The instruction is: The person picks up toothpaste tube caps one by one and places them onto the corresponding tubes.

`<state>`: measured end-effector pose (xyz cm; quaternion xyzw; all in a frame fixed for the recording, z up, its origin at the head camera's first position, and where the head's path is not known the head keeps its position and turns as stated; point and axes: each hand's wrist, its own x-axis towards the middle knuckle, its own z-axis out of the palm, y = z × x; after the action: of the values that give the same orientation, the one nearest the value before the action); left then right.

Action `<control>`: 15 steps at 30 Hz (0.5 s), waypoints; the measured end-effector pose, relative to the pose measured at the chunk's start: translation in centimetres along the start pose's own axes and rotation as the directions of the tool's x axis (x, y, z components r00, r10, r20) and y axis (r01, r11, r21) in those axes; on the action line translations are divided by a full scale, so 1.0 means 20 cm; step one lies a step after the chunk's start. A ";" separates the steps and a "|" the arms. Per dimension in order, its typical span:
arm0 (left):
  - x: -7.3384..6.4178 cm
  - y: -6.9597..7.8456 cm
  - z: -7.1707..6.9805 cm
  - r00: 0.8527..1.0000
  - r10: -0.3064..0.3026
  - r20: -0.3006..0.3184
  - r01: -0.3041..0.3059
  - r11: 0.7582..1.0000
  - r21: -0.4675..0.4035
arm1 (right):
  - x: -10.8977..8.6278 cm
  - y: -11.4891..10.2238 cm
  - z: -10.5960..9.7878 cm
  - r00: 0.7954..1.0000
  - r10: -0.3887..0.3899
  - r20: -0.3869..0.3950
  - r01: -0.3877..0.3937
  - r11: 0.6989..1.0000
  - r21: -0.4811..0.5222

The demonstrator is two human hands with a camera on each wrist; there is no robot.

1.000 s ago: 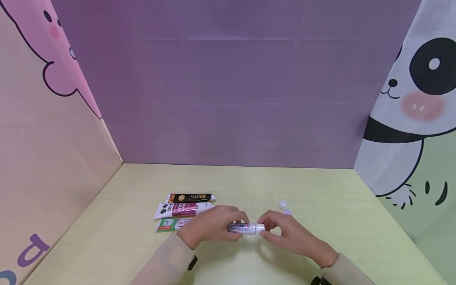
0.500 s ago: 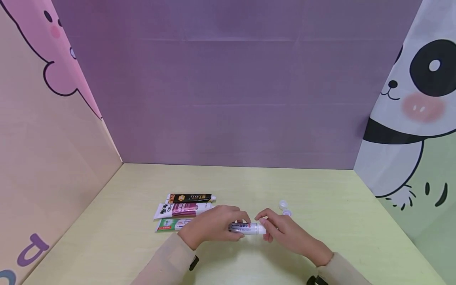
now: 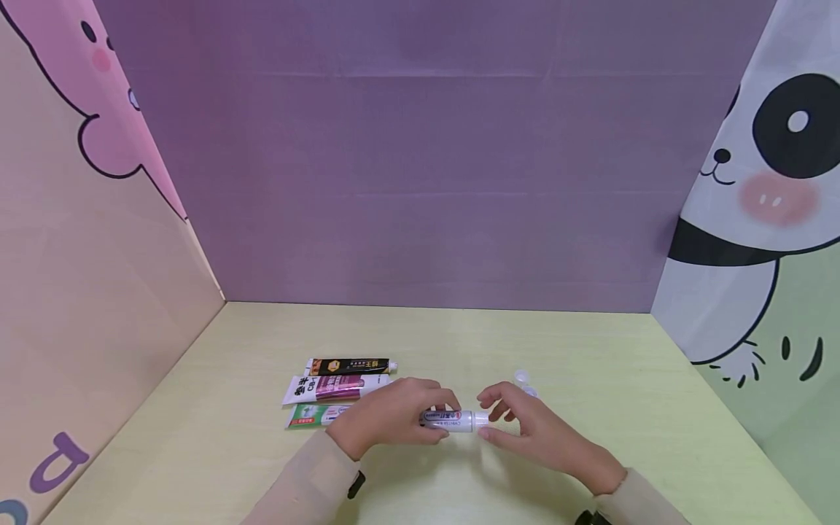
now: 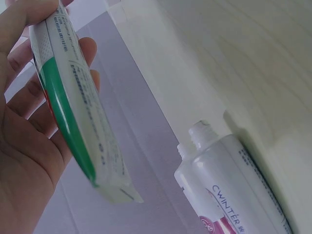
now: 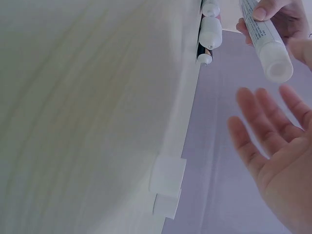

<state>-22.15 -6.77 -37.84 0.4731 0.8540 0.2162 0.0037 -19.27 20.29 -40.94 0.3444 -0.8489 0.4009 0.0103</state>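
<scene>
- Toothpaste tube (image 3: pixel 440 421), head view: it was in the left hand (image 3: pixel 394 412), above the surface (image 3: pixel 590 357), its long axis running left to right, nearly level, with the white cap (image 3: pixel 482 419) pointing toward the right hand (image 3: pixel 534 432).
- Left fingers were clamped on the tube; right fingers were apart around the cap end, and I could not tell whether they touched it.
- Left of centre, the black tube (image 3: pixel 351 367), purple-and-white tube (image 3: pixel 337 388) and green-and-red tube (image 3: pixel 315 415) lay one behind another; two small caps (image 3: pixel 521 376) lay beyond the right hand.
- Left wrist view: the gripped tube slanted from upper left to lower right, its flat crimped end lower.
- Right wrist view: the tube slanted down rightward, cap end foremost; the right fingers were spread just below.
</scene>
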 end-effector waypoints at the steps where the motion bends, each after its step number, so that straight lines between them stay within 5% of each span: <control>1: 0.00 0.00 0.00 1.000 -0.002 0.000 0.002 1.000 0.000 | 0.00 0.00 0.00 1.000 -0.020 -0.015 0.020 1.000 -0.006; 8: 0.00 0.00 0.00 1.000 0.010 -0.007 -0.010 1.000 0.008 | 0.00 0.01 0.01 0.977 -0.202 -0.068 0.198 0.978 -0.063; 15: 0.00 0.01 -0.01 1.000 0.021 -0.013 -0.020 1.000 0.013 | 0.00 0.00 0.01 0.977 -0.205 -0.063 0.201 0.978 -0.063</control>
<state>-22.10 -6.79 -37.59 0.4804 0.8505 0.2141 -0.0073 -19.18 20.15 -41.08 0.4146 -0.8195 0.3853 0.0903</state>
